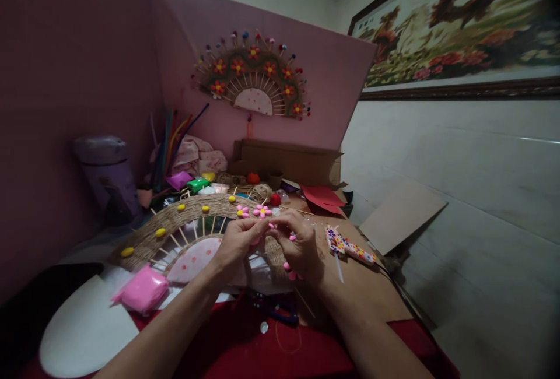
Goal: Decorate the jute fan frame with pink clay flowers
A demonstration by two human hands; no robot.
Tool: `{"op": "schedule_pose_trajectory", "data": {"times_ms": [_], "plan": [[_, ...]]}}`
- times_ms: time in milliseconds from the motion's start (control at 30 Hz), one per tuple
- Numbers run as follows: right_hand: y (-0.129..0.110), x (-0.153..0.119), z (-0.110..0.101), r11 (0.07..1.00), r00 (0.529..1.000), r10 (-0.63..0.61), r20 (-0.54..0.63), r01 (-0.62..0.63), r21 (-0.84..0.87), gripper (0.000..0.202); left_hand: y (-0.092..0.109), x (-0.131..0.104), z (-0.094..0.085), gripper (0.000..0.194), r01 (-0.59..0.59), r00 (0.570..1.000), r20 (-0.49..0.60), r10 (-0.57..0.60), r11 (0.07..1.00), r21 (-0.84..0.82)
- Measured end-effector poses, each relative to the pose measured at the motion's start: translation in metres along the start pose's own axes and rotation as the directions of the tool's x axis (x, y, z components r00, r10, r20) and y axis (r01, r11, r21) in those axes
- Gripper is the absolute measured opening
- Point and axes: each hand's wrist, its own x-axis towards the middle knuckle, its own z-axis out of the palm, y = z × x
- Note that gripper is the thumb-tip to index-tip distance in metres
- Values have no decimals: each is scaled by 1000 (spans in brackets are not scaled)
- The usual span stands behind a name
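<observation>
My left hand (pixel 240 243) and my right hand (pixel 301 245) meet fingertip to fingertip over the right part of a twine-wrapped fan (pixel 192 204). Between the fingertips is a small bit of pink clay (pixel 272 226), pinched by both hands. The fan has thin sticks and a pale half-round centre (pixel 196 259) with red dots. Yellow clay dots (pixel 160 232) sit along its band, and a pink flower (pixel 262 211) with a yellow middle lies just beyond my fingers. More pink petals show beside and under my right hand, which partly hides them.
A pink clay packet (pixel 144 290) lies at the left near a white board (pixel 83 332). Blue-handled scissors (pixel 280 311) rest in front. A flowered glue gun (pixel 350 246) is at the right on cardboard (pixel 371 285). A purple bottle (pixel 107 181) stands at the left; a finished fan (pixel 254 76) hangs behind.
</observation>
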Motion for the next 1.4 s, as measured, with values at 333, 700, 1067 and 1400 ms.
{"op": "schedule_pose_trajectory", "data": {"times_ms": [333, 700, 1067, 1400], "plan": [[-4, 2, -3, 995, 1000, 9, 28, -12, 99, 14, 4, -6, 7, 36, 116, 991, -34, -127, 965, -236], [6, -3, -4, 994, 997, -4, 81, -5, 108, 23, 3, -10, 10, 43, 176, 976, -89, -198, 962, -209], [4, -2, -2, 998, 999, -45, 18, 44, 32, 17, 9, -8, 9, 38, 154, 981, -81, -173, 966, -207], [3, -1, -3, 1000, 999, -13, 36, 13, -2, 13, 10, -5, 5, 41, 131, 984, -87, -154, 966, -221]]}}
